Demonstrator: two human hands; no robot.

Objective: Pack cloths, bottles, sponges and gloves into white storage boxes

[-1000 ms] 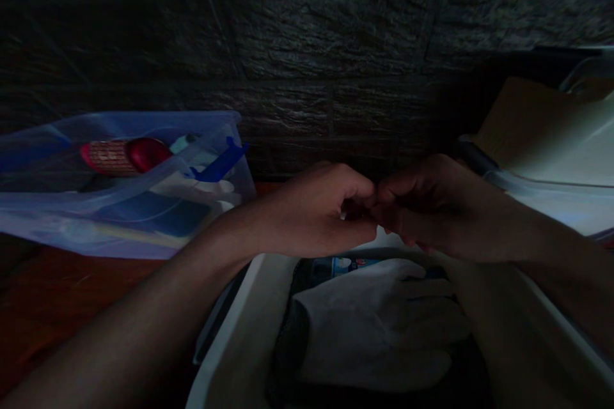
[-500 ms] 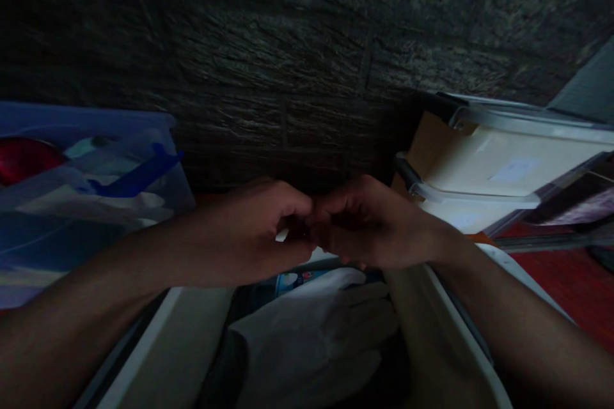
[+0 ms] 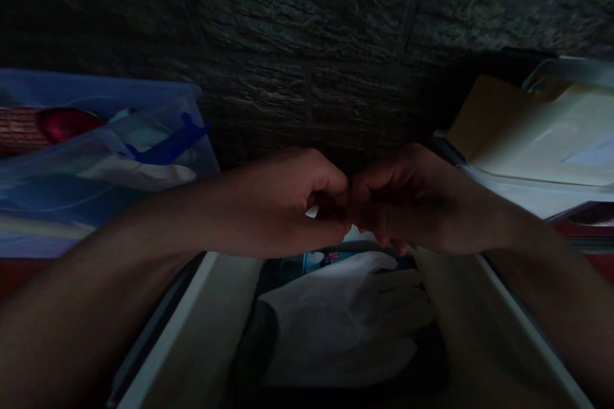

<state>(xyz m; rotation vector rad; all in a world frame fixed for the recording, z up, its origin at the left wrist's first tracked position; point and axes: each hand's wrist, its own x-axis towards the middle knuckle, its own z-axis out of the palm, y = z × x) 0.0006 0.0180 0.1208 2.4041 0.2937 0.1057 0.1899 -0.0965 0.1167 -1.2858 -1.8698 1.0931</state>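
Two bare hands meet near the middle of the frame, fingertip to fingertip, above the far end of a white plastic bin [image 3: 206, 307]. We see the left hand [image 3: 295, 204] with its thumb and forefinger bent into a narrow loop, while the right hand [image 3: 419, 204] curls its fingers inward to meet it. Such a close pinch suggests to us a grip suited to something small, yet the dimness hides the fingertips, so we cannot tell whether either hand holds anything; a pale patch shows through the left loop, and we cannot say what it is.

In the lower middle of the frame, inside the bin, we find a white work glove [image 3: 330, 323] with a dark cuff [image 3: 256, 339], lying flat with its fingers towards the right, probably because the bin floor gives it room to spread. Just beyond it we notice a blue label [image 3: 326, 260], partly covered by the glove.

At the left of the frame stands a translucent storage box [image 3: 119, 92] with a blue latch [image 3: 167, 144]; at the right we see lidded containers [image 3: 542, 134], stacked, we suppose, to save space by the stone-textured wall [image 3: 307, 19]
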